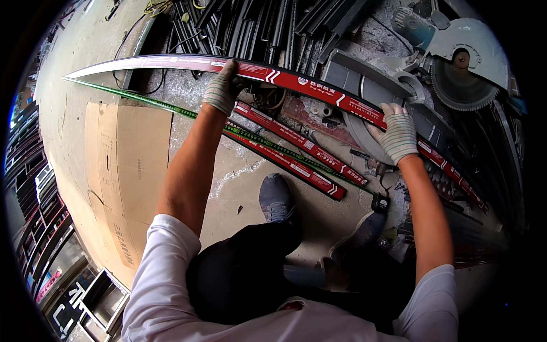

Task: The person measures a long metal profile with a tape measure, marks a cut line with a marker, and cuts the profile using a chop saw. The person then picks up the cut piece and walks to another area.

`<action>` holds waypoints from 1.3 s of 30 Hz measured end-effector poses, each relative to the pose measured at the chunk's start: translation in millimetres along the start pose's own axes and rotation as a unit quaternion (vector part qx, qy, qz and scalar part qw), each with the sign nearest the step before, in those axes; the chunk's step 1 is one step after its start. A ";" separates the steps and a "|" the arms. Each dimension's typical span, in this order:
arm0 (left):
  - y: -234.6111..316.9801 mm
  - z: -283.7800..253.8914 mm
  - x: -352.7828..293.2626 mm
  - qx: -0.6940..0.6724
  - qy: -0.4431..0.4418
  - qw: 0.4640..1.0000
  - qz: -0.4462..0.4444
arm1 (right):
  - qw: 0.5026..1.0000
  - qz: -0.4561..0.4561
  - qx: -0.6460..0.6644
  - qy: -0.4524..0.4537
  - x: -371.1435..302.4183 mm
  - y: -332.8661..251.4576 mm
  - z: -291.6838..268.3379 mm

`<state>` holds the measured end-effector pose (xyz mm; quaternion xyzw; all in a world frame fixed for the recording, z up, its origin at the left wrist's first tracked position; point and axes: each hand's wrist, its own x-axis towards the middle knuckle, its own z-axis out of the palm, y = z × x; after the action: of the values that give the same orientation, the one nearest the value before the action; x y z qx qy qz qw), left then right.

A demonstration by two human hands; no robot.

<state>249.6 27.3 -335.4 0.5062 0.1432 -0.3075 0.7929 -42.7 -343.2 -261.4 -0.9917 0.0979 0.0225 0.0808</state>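
A long metal profile (313,88) covered in red and white film stretches across the view, bent by the lens. My left hand (221,91), in a striped knit glove, grips it left of its middle, the fingertips at its far edge. My right hand (399,134), gloved alike, is closed round it farther right, by the saw's bed. Nearer to me, a green tape measure (273,142) is pulled out long, its black case (380,202) by my right shoe. Two shorter red-filmed profiles, one (302,139) beyond the tape and one (285,165) mostly on its near side, lie low beneath my hands.
A cut-off saw with a toothed round blade (464,85) stands at the far right, its grey bed (370,85) under the profile. Dark metal profiles (262,28) are heaped at the back. Flattened cardboard (137,171) covers floor at left, with window frames (102,302) at lower left.
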 end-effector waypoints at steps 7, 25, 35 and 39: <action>13.3 -23.5 15.9 -0.020 0.019 1.000 0.013 | 0.999 0.025 0.029 -0.025 -27.1 50.9 -6.4; 25.5 -52.8 11.8 -0.064 0.013 0.998 0.011 | 0.995 0.010 0.101 -0.011 -40.7 79.4 11.0; -29.4 46.1 -25.9 -0.051 0.040 0.994 -0.082 | 0.997 0.008 0.082 -0.005 -49.8 91.2 14.4; -32.7 46.8 -23.6 -0.014 0.051 0.997 -0.062 | 0.996 0.010 0.086 -0.009 -49.8 93.5 16.7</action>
<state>206.8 -16.1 -325.1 0.5002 0.2186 -0.3277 0.7711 -110.6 -421.5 -289.4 -0.9798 0.1087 0.0239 0.1660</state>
